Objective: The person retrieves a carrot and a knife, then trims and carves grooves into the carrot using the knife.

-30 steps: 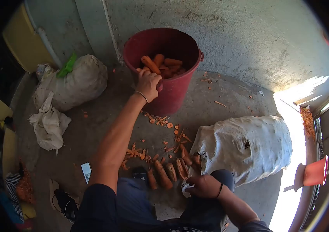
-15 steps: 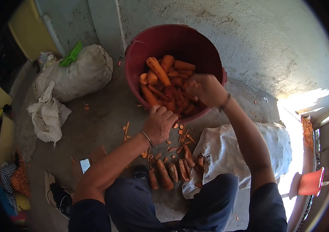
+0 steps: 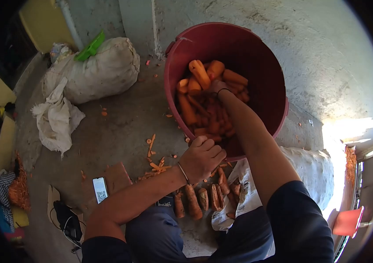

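Observation:
A large dark red bucket (image 3: 278, 79) leans toward me, with several peeled orange carrots (image 3: 189, 109) inside. My left hand (image 3: 202, 160) is closed at the bucket's near rim, fingers curled over it. Deep in the bucket, my right hand (image 3: 217, 86) reaches in among the carrots at the far side of the pile. Its fingers are mostly hidden, so I cannot tell what they hold. Below the bucket, in front of my knees, lie several unpeeled, dirt-covered carrots (image 3: 192, 201). Carrot trimmings (image 3: 153, 166) are scattered on the floor beside them.
A white sack (image 3: 309, 171) lies right of the bucket. Another full sack (image 3: 107, 70) with a green plastic piece (image 3: 91, 47) on top stands at the left. A lit phone (image 3: 100, 189) rests on the floor. A red container (image 3: 347, 221) is at far right.
My right hand has gone from above the right side of the carrots down into the far part of the pile. My left hand stays at the rim. The view has shifted.

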A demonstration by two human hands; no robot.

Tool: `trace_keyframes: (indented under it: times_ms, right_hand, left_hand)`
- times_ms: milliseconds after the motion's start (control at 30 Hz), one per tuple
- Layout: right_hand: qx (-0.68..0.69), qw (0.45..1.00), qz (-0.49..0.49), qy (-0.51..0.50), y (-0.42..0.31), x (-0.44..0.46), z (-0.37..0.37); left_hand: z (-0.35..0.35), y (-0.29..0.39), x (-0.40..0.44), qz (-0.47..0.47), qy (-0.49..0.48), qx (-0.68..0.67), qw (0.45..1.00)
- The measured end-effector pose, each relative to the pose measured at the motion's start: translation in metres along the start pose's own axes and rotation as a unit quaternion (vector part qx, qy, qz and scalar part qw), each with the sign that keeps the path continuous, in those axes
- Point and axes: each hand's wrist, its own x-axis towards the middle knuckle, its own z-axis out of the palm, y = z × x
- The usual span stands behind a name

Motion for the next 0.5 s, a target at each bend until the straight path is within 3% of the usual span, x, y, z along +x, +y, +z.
trace_keyframes:
  times_ms: [67,200,267,500]
  right_hand:
    - [0.018,0.995,0.073,0.063,-0.010,-0.005,0.004]
    - [0.005,0.994,0.070,0.089,-0.011,-0.005,0.002]
    - [0.136,0.983,0.040,0.112,-0.014,-0.025,-0.009]
    - [0.152,0.973,0.039,0.167,-0.006,-0.019,0.000]
  left_hand:
    - [-0.002,-0.001,0.000,0.007,0.008,0.005,1.000]
    - [0.003,-0.001,0.003,0.007,0.016,0.001,1.000]
    - [0.001,0.000,0.003,0.001,0.003,-0.004,1.000]
    - [0.004,0.000,0.000,0.010,0.012,0.001,1.000]
